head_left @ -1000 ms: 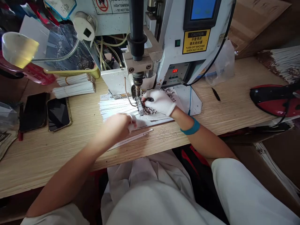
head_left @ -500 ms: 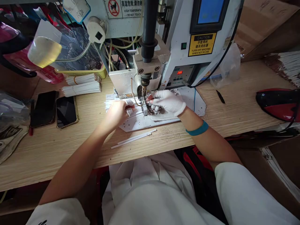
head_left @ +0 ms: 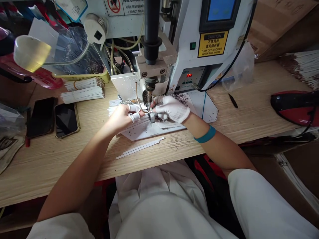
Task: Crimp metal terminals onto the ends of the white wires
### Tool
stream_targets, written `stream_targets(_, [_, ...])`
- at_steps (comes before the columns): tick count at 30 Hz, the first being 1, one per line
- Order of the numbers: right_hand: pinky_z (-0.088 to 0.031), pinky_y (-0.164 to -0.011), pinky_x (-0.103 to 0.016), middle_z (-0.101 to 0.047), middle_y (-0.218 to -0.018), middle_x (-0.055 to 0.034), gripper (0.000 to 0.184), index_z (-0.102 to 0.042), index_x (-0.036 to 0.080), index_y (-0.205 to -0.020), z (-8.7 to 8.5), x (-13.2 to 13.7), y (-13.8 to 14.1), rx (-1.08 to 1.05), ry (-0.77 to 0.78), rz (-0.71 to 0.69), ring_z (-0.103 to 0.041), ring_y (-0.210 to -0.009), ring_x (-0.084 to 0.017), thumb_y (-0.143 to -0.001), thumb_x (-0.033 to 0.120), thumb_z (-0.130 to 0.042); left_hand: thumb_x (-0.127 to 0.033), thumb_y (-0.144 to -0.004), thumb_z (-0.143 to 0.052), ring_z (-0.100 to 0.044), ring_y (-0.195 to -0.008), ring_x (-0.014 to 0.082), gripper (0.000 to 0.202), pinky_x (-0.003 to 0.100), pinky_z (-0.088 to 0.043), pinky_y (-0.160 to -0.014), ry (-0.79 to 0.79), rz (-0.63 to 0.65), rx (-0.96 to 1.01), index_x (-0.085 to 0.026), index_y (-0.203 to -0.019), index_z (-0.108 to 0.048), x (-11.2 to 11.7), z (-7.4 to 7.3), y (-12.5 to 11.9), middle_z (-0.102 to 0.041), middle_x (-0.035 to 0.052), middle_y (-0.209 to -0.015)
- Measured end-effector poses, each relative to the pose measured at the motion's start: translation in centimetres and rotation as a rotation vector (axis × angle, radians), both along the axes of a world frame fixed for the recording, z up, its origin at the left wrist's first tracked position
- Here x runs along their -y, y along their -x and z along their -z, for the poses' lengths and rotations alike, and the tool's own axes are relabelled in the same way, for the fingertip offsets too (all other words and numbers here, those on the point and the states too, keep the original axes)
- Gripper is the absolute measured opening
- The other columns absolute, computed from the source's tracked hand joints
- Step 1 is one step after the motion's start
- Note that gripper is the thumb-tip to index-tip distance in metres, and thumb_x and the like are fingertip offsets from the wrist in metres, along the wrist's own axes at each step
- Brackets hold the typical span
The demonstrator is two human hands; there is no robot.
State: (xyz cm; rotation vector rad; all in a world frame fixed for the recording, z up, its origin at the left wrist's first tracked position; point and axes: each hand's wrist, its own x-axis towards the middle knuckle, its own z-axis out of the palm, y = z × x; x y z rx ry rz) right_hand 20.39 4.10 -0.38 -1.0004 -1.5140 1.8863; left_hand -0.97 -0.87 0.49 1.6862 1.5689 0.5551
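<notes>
My left hand (head_left: pixel 122 117), with white covers on thumb and forefinger, is closed in a pinch just left of a small metal block (head_left: pixel 152 118). What lies between its fingertips is too small to make out. Thin white strips run beneath this hand. From the other side my right hand (head_left: pixel 171 109), in a white glove with bare fingertips, pinches close to the block, its fingers curled. Whatever it holds is hidden. Directly above the fingertips is the soldering machine's tip (head_left: pixel 150 94), and a thin copper-coloured tube (head_left: pixel 137 96) curves down beside it.
A white board (head_left: pixel 139 133) with dark specks lies under the hands. Loose white strips (head_left: pixel 141 148) rest in front of it. Bundled white strips (head_left: pixel 82 94) and two phones (head_left: pixel 66 120) lie left. A black tool (head_left: pixel 233 101) and a red-black object (head_left: pixel 294 109) are right.
My left hand has moved slightly right, bringing its fingertips closer to the metal block. My right hand stays nearly in place. The view has shifted a little, and the red display reading has changed.
</notes>
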Motion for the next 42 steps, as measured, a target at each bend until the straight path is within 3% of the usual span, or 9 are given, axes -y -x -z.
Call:
stream_targets(10, [-0.028, -0.030, -0.014, -0.047, -0.056, 0.0044, 0.015, -0.053, 0.017, -0.079, 0.1, 0.2, 0.1, 0.015, 0.005, 0.031, -0.043, -0.042, -0.005, -0.076, 0.004, -0.061, -0.051, -0.069, -0.067, -0.050, -0.057, 0.0127, 0.040, 0.023, -0.036, -0.051, 0.052, -0.049, -0.006, -0.014, -0.083, -0.071, -0.1, -0.6, -1.0, -0.062, 0.0002, -0.065])
stream_targets(17, [-0.027, -0.030, -0.016, -0.049, -0.060, 0.0028, 0.016, -0.053, 0.017, -0.078, -0.2, 0.4, 0.3, 0.040, 0.006, 0.066, -0.042, -0.043, -0.005, -0.074, 0.004, -0.061, -0.043, -0.067, -0.067, -0.038, -0.048, 0.0092, 0.030, 0.023, -0.029, -0.047, 0.088, -0.092, 0.024, -0.014, -0.071, -0.066, -0.4, -0.3, -1.1, -0.050, -0.0028, -0.054])
stream_targets(23, [-0.033, -0.034, -0.019, -0.054, -0.069, -0.0006, 0.014, -0.056, 0.016, -0.080, 0.6, 0.0, 0.1, 0.019, -0.079, 0.038, -0.046, -0.050, -0.007, -0.073, 0.007, -0.064, -0.043, -0.068, -0.067, -0.033, -0.047, 0.0085, 0.027, 0.023, -0.024, -0.045, 0.118, -0.074, 0.006, -0.016, -0.064, -0.061, -0.6, -0.5, -1.2, -0.043, -0.0037, -0.050])
stream_targets(36, [-0.031, -0.031, -0.018, -0.050, -0.065, 0.0019, 0.017, -0.051, 0.017, -0.081, -0.3, 0.4, 0.0, 0.037, -0.024, 0.042, -0.044, -0.043, -0.006, -0.076, 0.006, -0.062, -0.044, -0.067, -0.067, -0.036, -0.047, 0.0095, 0.029, 0.024, -0.027, -0.046, 0.111, -0.071, -0.034, -0.016, -0.075, -0.069, -0.7, -1.0, -1.0, -0.049, -0.0027, -0.052])
stream_targets(39, [-0.034, -0.035, -0.020, -0.053, -0.065, 0.0009, 0.015, -0.055, 0.017, -0.087, -0.7, -0.6, -1.4, 0.094, -0.158, 0.066, -0.048, -0.048, -0.008, -0.076, 0.011, -0.064, -0.044, -0.069, -0.065, -0.041, -0.050, 0.0102, 0.031, 0.024, -0.030, -0.048, 0.055, -0.041, -0.080, -0.015, -0.078, -0.072, -0.1, -2.0, -0.8, -0.056, -0.0006, -0.057])
stream_targets(42, [-0.039, -0.046, -0.024, -0.058, -0.068, -0.0016, 0.010, -0.063, 0.015, -0.083, -1.0, -1.6, -3.0, 0.269, -0.442, 0.154, -0.053, -0.058, -0.012, -0.074, 0.012, -0.064, -0.045, -0.069, -0.065, -0.048, -0.053, 0.0128, 0.032, 0.024, -0.034, -0.050, 0.026, 0.069, -0.165, -0.016, -0.078, -0.073, 1.3, -2.7, -0.6, -0.062, 0.0015, -0.061])
